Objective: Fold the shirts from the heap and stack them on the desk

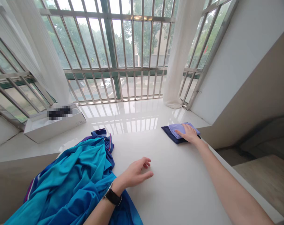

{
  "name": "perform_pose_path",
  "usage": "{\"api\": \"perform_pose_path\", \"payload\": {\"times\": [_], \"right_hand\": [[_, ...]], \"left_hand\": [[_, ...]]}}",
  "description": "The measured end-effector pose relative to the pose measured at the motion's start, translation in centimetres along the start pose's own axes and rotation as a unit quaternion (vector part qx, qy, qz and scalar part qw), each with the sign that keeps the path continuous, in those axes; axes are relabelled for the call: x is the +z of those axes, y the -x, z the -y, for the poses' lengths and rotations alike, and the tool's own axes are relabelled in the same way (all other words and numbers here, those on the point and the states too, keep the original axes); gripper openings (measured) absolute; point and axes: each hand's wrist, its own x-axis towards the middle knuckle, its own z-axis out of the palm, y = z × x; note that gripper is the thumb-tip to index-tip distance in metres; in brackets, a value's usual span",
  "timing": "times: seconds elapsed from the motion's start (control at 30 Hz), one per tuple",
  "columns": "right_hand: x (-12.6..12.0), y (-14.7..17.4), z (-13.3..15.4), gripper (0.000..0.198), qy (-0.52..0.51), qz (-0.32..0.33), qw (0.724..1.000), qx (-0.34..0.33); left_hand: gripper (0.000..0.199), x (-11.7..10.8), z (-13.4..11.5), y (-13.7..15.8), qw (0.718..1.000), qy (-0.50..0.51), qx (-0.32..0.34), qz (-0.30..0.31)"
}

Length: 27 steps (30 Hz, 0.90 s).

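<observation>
Bare and outstretched, the right forearm is slanting up from the lower right corner, its wrist nearly straight. At its end the right hand is lying palm down, fingers spread rather than gripping, and pressing on a folded lilac cloth. Beneath that, a folded navy cloth is resting near the far right of the white table. The left hand is holding nothing; its fingers are curling loosely, thumb pointing out apart from them, though whether it is touching the tabletop I cannot tell. Behind it, a black watch is circling the wrist. Rumpled turquoise and blue clothes are spreading leftward beneath that forearm. Beyond, a white box is sitting on the glossy sill.
</observation>
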Motion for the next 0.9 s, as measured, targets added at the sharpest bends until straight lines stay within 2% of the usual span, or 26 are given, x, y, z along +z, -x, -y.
{"api": "perform_pose_path", "payload": {"times": [0.07, 0.13, 0.2, 0.3, 0.43, 0.8, 0.83, 0.9], "right_hand": [[-0.6, -0.9, 0.4, 0.088, -0.002, -0.037, 0.998, 0.046], [-0.7, -1.5, 1.5, 0.1, 0.006, -0.065, 0.994, 0.092], [-0.3, -1.8, 2.8, 0.111, 0.01, -0.057, 0.99, 0.128], [0.9, -1.9, 3.9, 0.117, 0.019, -0.037, 0.987, 0.152], [1.6, -2.1, 3.5, 0.12, 0.022, -0.053, 0.986, 0.158], [1.0, -2.8, 2.9, 0.121, -0.007, -0.04, 0.985, 0.169], [0.6, -2.5, 3.1, 0.119, -0.016, -0.048, 0.985, 0.164], [-0.4, -1.4, 3.7, 0.111, -0.037, -0.102, 0.987, 0.118]], "left_hand": [[0.044, 0.0, 0.0, 0.0, 1.0, -0.008, 0.002, 0.0], [0.044, 0.0, -0.1, 0.0, 1.0, -0.016, 0.004, -0.002], [0.045, -0.1, -0.2, 0.0, 1.0, -0.019, 0.006, -0.002], [0.045, -0.2, -0.3, 0.2, 1.0, -0.019, 0.0, 0.001], [0.047, -0.3, -0.2, 0.4, 1.0, -0.026, 0.004, 0.0], [0.055, -0.3, 0.3, 0.2, 0.999, -0.043, 0.016, 0.005], [0.055, -0.3, 0.3, 0.3, 0.999, -0.044, 0.019, 0.005], [0.053, -0.2, 0.5, 0.3, 0.999, -0.041, 0.031, -0.001]]}}
